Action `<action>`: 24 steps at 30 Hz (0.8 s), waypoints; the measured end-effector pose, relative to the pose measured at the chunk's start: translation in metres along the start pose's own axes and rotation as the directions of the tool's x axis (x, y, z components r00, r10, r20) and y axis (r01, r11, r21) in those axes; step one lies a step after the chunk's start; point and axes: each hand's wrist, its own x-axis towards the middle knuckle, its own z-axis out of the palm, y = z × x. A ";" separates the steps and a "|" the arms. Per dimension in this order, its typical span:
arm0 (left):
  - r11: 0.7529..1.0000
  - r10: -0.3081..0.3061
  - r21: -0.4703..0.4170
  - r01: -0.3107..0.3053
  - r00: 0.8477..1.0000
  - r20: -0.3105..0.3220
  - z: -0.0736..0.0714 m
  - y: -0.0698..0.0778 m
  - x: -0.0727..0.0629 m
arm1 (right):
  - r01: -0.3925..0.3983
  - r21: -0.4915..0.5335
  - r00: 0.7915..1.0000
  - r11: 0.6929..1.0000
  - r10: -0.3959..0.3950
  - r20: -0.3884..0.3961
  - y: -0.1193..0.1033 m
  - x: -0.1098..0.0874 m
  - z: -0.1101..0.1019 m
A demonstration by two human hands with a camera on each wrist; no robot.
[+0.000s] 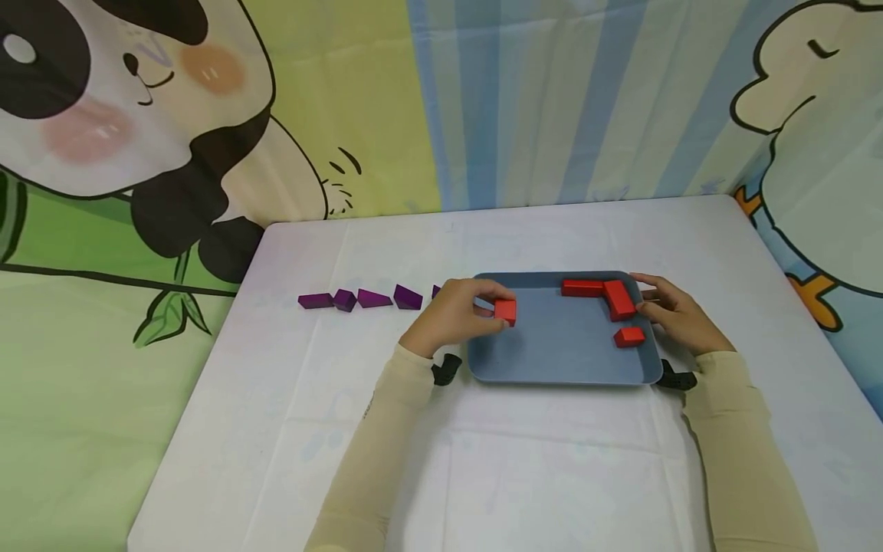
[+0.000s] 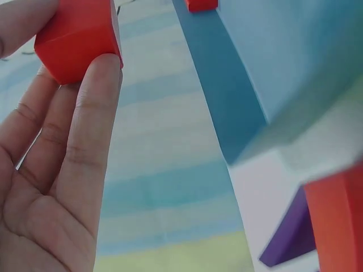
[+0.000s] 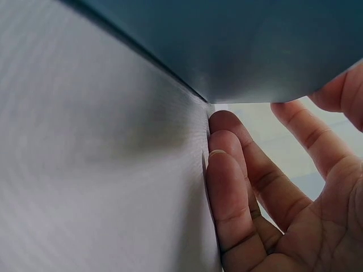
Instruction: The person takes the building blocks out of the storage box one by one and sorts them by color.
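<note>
My left hand (image 1: 461,313) pinches a small red block (image 1: 505,311) between thumb and fingers, above the left part of a blue-grey tray (image 1: 552,381). The left wrist view shows the same hand (image 2: 54,187) with its fingertips on the block's faces. Inside the tray, a long red block (image 1: 582,288) lies against a larger red block (image 1: 620,300), and a smaller red block (image 1: 629,337) sits apart, nearer me. At the tray's right side, my right hand (image 1: 676,314) touches the outer wall with fairly straight fingers; its lower fingers (image 3: 235,192) lie along the tabletop.
A row of several purple blocks (image 1: 374,298) stretches left of the tray on the white table (image 1: 290,475); the left hand partly hides its right end. Low in the left wrist view is an orange-red block (image 2: 340,221). A printed cloth (image 1: 538,100) hangs behind.
</note>
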 end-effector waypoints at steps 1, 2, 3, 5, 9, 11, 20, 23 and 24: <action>1.000 0.000 -0.001 0.000 1.000 -0.009 -0.002 -0.002 -0.002 | -0.002 0.001 1.000 1.000 0.002 0.000 0.000 0.000 0.000; 1.000 -0.003 -0.008 0.003 1.000 -0.017 -0.004 -0.004 -0.005 | -0.003 0.000 1.000 1.000 0.003 0.001 0.000 0.000 0.000; 1.000 -0.007 -0.015 0.006 1.000 -0.024 -0.006 -0.007 -0.008 | -0.004 -0.002 1.000 1.000 0.004 0.001 0.000 0.000 -0.001; 1.000 -0.007 -0.014 0.007 0.999 -0.039 -0.011 -0.012 -0.013 | -0.005 -0.008 1.000 1.000 0.005 0.001 0.000 0.000 -0.001; 1.000 -0.025 -0.008 0.024 0.998 -0.061 -0.023 -0.020 -0.024 | -0.008 -0.012 1.000 1.000 0.008 -0.001 0.000 0.000 0.000; 0.999 -0.034 0.007 0.034 0.997 -0.063 -0.030 -0.023 -0.028 | -0.013 -0.007 1.000 1.000 0.013 -0.002 -0.001 0.000 0.000; 0.981 -0.160 0.105 0.166 0.985 -0.065 -0.051 -0.038 -0.044 | -0.004 -0.001 1.000 1.000 0.004 -0.003 -0.001 -0.001 0.000; 0.976 -0.183 0.105 0.189 0.981 -0.067 -0.056 -0.043 -0.050 | 0.002 0.002 1.000 1.000 -0.002 -0.003 -0.001 -0.001 0.000; 0.976 -0.188 0.102 0.194 0.980 -0.070 -0.058 -0.045 -0.052 | 0.005 0.001 1.000 1.000 -0.005 -0.003 -0.001 -0.001 0.000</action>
